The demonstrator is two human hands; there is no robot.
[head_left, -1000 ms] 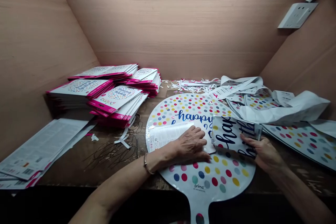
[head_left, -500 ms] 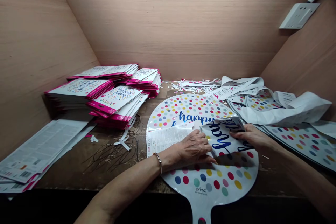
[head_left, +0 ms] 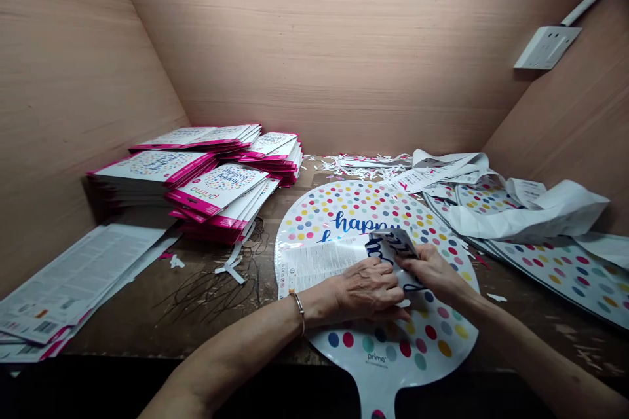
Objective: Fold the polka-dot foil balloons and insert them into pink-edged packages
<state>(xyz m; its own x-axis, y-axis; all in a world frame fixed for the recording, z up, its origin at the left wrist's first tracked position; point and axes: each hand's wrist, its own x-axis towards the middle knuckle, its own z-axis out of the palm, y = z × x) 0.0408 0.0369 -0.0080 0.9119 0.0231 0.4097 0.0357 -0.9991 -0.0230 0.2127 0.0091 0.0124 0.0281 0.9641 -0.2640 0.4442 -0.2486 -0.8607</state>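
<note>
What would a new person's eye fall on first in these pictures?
Most striking is the large round polka-dot foil balloon at front centre, under the left hand and the right hand, which pinches folded foil lettered in blue. Behind, to the left, stand stacks of pink-edged balloon packets.

The white foil balloon (head_left: 363, 209) has rainbow dots, blue script.
</note>
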